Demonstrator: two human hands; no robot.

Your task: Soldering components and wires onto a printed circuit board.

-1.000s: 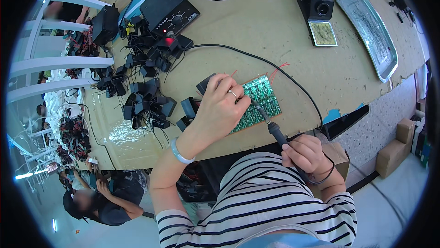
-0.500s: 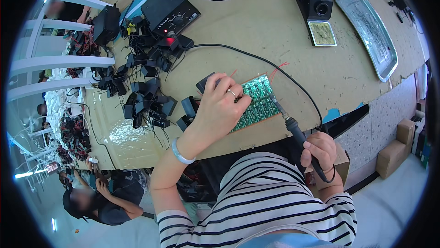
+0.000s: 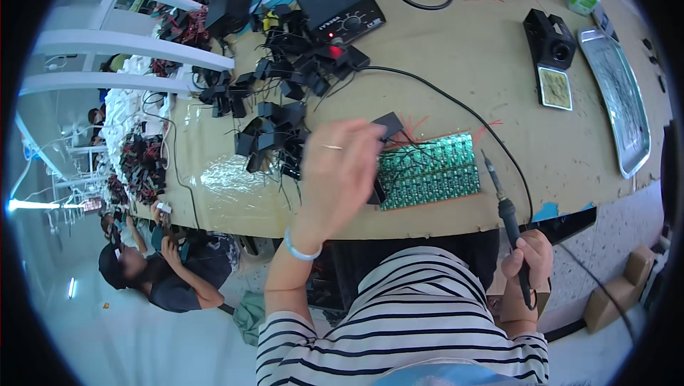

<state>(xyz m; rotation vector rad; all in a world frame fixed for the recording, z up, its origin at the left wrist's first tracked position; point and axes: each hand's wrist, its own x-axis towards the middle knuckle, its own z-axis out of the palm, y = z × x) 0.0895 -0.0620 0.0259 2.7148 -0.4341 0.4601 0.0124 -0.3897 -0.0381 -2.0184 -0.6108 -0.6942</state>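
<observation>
Near the front edge of the tan-covered bench (image 3: 463, 44), a rectangular green circuit-board panel (image 3: 434, 172) lies flat, to the right of the left hand (image 3: 342, 172) and farther from the person than the right hand (image 3: 533, 254). Its long axis runs from left to right, roughly along this edge. A soldering iron with black handle and metal shaft (image 3: 509, 216) points toward the bench's far edge, leaning a little to the left; its tip is near the panel's right side, apart from it. The right hand is closed around the handle, just outside the front edge. The left forearm crosses this same edge; its hand is blurred, with fingers bent toward a small black box-shaped part (image 3: 389, 125), and one cannot tell whether they grip it.
</observation>
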